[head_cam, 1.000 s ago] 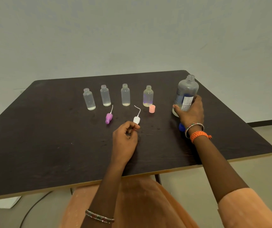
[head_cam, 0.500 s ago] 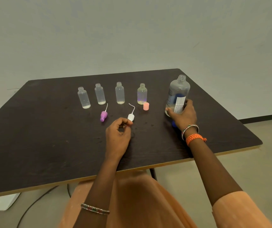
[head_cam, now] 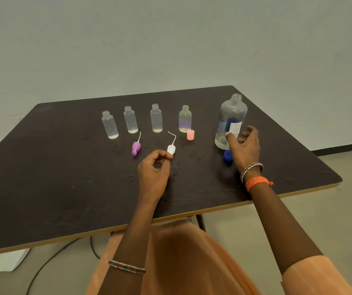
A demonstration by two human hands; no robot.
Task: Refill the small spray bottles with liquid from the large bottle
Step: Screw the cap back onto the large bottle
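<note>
Table (head_cam: pixel 43 188): a dark wood-grain top with a pale edge, seen from above and in front, against a plain grey wall.
First small bottle (head_cam: pixel 110 124): farthest left in a row of four, clear, upright, uncapped, a little liquid at the bottom.
Second small bottle (head_cam: pixel 130 119): just right of the first, clear, upright, open at the neck, a thin layer of liquid.
Purple spray top (head_cam: pixel 136 147): lying on the table in front of the second bottle, its thin tube pointing away from the person.
Third small bottle (head_cam: pixel 156 118): upright, clear, open, nearly empty.
Left hand (head_cam: pixel 153 173): resting on the table near the middle, fingers curled loosely together with thumb and forefinger tips close; whether they touch the white top just beyond them cannot be told.
White spray top (head_cam: pixel 171 149): on the table just past the left fingertips, its curved tube rising toward the row.
Fourth small bottle (head_cam: pixel 185 119): last in the row, upright, open, tinted yellow and purple.
Pink cap (head_cam: pixel 190 135): standing on the table just right of and in front of the fourth bottle.
Large bottle (head_cam: pixel 231 121): upright near the table's right side, clear, uncapped, labelled, low liquid level.
Blue cap (head_cam: pixel 227 155): on the table in front of the large bottle, partly hidden by the right hand.
Right hand (head_cam: pixel 244 146): beside the large bottle's base, fingers spread apart, thumb at the label, not clasping the bottle.
Wrist: bangles and an orange thread.
</note>
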